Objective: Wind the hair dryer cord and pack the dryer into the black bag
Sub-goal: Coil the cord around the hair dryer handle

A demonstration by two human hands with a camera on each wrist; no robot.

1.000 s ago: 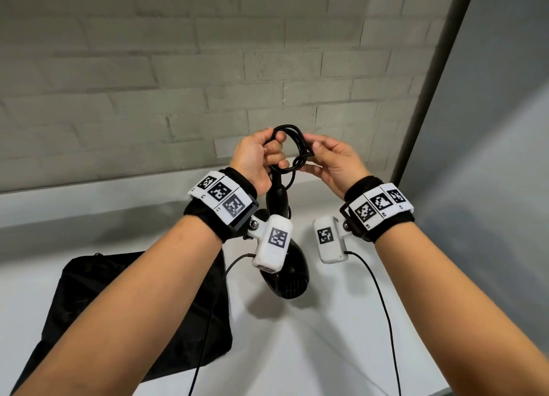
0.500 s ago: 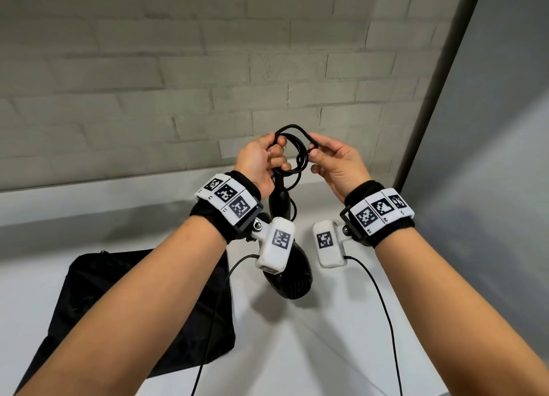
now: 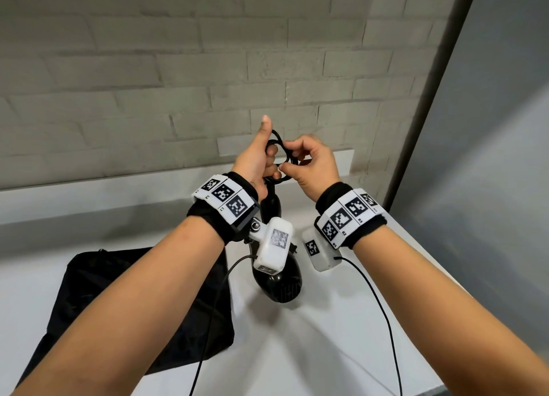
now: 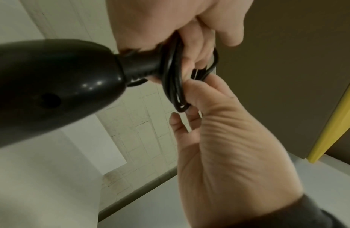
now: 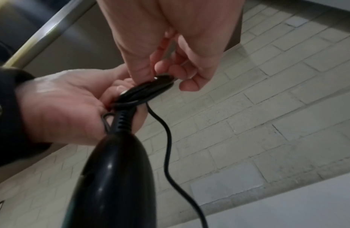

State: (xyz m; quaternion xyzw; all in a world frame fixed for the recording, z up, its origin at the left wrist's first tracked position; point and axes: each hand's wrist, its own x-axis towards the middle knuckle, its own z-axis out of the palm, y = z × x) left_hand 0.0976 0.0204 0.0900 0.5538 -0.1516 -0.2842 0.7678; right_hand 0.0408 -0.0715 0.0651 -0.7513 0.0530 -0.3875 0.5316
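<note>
Right fingers: I am pinching the coiled cord (image 3: pixel 277 155) at its outer loop with my right hand (image 3: pixel 315 165), closer in than half a second ago.
Left fingers: my left hand (image 3: pixel 257 161) is curling round the coil, thumb now lifting straight up.
Dryer: the hair dryer (image 3: pixel 277 272) is hanging below my hands, above the desk (image 3: pixel 297 351).
Bag: the black bag (image 3: pixel 142 303) is lying flat toward the desk's left edge, unopened.
Meaning: I am judging winding nearly finished; a loose tail is trailing down in the right wrist view.
</note>
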